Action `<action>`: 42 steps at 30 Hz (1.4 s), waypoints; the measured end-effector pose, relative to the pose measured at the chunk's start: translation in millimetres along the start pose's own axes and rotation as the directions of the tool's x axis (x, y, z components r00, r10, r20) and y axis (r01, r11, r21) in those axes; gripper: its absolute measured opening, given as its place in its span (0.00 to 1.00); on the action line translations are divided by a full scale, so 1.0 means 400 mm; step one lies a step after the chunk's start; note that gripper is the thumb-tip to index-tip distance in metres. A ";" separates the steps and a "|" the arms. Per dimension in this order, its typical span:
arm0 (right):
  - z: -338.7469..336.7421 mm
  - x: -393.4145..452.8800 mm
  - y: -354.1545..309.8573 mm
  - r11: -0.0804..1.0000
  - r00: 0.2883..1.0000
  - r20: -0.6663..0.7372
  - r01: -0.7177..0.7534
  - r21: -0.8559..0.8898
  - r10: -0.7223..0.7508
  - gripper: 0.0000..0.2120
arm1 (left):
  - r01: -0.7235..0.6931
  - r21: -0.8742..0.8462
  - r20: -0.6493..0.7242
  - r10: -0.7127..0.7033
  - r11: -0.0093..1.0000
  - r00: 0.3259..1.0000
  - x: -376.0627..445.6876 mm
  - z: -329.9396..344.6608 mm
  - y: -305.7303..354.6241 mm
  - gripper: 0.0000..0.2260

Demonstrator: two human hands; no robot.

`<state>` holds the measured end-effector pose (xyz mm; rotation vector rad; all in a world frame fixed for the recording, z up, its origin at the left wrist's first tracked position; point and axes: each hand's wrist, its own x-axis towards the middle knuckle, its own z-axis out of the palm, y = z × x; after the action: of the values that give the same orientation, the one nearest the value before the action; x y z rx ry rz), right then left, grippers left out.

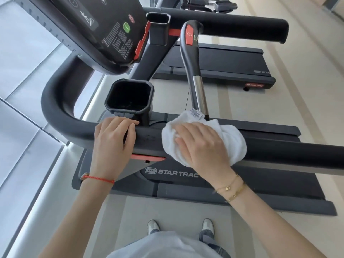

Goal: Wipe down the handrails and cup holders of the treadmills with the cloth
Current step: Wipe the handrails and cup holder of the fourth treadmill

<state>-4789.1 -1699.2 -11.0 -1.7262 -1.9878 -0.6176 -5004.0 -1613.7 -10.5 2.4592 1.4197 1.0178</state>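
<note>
A thick black handrail (279,153) runs across the near treadmill from a curved bend at the left to the right edge. A white cloth (232,138) is draped over it, and my right hand (201,144) presses the cloth onto the rail with fingers spread. My left hand (111,140) grips the same rail farther left, fingers curled over its top. Just behind my left hand stands a black square cup holder (129,98). A second cup holder (158,20) sits farther back beside the console.
The black console (83,27) with a green button leans over the upper left. A slim grip bar (193,62) with a red panel rises behind the cloth. A far handrail (232,25) and a second treadmill deck (223,62) lie beyond. My feet stand on beige floor.
</note>
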 end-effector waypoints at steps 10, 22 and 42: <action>0.057 0.097 -0.143 0.998 0.997 0.034 -0.064 -0.009 0.064 0.17 | -0.084 -0.025 0.019 0.085 0.996 0.996 0.014 -0.003 -0.027 0.14; 0.066 0.124 -0.178 0.968 0.967 0.019 -0.252 -0.019 0.252 0.20 | -0.086 0.000 -0.016 0.086 0.996 0.996 0.012 -0.003 -0.020 0.11; 0.042 0.057 -0.124 0.999 0.995 -0.080 -0.052 -0.007 0.051 0.12 | -0.066 0.055 -0.064 0.070 0.996 0.996 0.012 0.008 -0.007 0.13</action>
<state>-4841.9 -1677.4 -13.6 -1.7254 -1.8829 -0.6682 -5002.3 -1607.6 -11.7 2.5505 1.4087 1.0979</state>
